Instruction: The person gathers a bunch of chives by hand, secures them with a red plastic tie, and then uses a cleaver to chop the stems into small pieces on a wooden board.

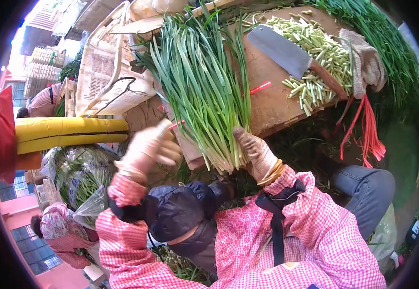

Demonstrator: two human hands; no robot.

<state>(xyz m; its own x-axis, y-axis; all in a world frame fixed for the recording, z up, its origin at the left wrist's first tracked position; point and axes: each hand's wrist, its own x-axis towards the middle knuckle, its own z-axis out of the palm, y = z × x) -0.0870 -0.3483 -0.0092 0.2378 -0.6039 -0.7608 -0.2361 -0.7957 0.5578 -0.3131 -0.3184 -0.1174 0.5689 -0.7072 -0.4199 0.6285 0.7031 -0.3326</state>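
A large bundle of garlic chives (202, 91) lies across a wooden board (272, 98), its pale cut ends towards me. My gloved right hand (256, 150) is closed round the right side of the bundle near these ends, thumb on top. To the left of the bundle, my left hand (148, 147) is raised and smeared by motion; I cannot make out whether it holds anything. A red tie strip (260, 87) shows on both sides of the bundle and seems to run beneath it, its left end close to my left hand.
A cleaver (284, 50) rests on the board beside chopped stem ends (315, 91). A grey glove (367, 62) and several red strips (368, 132) hang at the right edge. More chives (378, 43) lie behind. At left are a yellow padded bar (70, 135) and other people (65, 233).
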